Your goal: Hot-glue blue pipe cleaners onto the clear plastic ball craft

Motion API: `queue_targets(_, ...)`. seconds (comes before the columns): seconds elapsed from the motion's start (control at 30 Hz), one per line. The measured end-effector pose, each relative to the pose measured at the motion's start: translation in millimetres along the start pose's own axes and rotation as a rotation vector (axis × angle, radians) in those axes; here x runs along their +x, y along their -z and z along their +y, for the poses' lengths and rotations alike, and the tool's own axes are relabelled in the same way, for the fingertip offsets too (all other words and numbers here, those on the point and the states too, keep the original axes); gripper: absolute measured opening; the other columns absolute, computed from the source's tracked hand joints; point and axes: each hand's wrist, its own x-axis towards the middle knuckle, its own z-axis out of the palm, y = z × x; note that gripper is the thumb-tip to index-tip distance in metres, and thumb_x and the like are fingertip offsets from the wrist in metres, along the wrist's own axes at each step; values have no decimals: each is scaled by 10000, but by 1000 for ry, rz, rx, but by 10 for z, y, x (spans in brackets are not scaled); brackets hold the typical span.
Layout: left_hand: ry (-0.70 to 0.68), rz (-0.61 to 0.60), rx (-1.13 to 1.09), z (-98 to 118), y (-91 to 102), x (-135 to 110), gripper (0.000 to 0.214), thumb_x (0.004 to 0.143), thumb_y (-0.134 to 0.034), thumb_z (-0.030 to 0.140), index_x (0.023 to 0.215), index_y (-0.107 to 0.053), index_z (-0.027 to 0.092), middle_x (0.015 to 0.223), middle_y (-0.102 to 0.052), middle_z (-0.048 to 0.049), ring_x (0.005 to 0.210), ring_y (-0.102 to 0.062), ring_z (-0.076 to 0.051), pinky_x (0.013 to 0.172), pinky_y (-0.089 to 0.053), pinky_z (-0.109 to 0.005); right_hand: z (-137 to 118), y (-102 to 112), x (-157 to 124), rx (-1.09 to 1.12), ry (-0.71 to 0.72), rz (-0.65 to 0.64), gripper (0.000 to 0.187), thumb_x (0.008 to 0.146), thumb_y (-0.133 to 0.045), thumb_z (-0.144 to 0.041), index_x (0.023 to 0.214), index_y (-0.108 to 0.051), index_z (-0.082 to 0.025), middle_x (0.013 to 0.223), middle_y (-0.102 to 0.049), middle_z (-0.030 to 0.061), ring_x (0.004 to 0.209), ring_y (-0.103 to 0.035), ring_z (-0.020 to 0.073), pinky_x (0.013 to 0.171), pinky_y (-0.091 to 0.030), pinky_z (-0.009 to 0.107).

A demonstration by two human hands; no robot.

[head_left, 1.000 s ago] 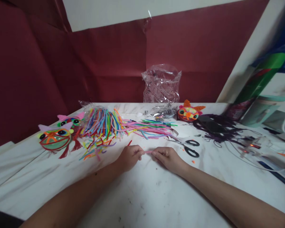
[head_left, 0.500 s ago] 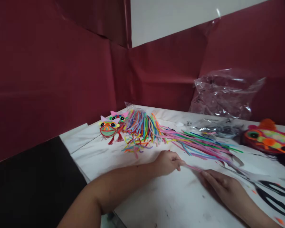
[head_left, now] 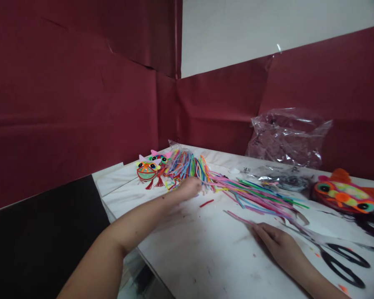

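The right hand [head_left: 278,244] pinches a pink strip [head_left: 240,218]; the left hand [head_left: 190,188], grasp indeterminable, may scatter the colored strips [head_left: 183,162] if dragged.

scissors [head_left: 320,246] and pipe cleaners [head_left: 255,193] on a table [head_left: 212,249] suggest a craft corner.

Scissors [head_left: 320,246]: metal, smooth black plastic | pink strip [head_left: 240,218] I pinch left of scissors: matt, perhaps fuzzy, too blurred to be sure | table [head_left: 212,253] beneath scissors: smooth, marble-patterned | bag [head_left: 286,139] behind scissors: clear plastic, crinkled, glossy | red wall covering [head_left: 218,116] farther behind scissors: creased, faint sheen
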Motion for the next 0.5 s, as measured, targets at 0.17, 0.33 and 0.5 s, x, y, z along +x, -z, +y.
queue_targets(0.17,200,46,225,-596,464,15,319,907,-554,326,1175,-553,152,1177,-586,-90,1001,-605,-215,841,-533,-417,27,-13,14,18,38,-27,480,851,-365,-575,663,-614,-210,621,-657,33,615,-579,214,611,-466,294)
queue_targets(0.33,230,69,390,-776,430,63,314,906,-556,322,1169,-554,151,1161,-593,-89,987,-610,-208,829,-537,-409,22,-19,17,11,49,-4,458,853,-363,-558,593,-533,-222,538,-584,13,551,-534,196,554,-431,290)
queue_targets(0.5,77,165,552,-773,462,77,312,907,-554,321,1169,-556,152,1178,-587,-95,1012,-602,-215,853,-527,-422,8,-20,14,4,56,-6,461,862,-352,-551,618,-562,-220,536,-582,14,543,-527,197,547,-431,294)
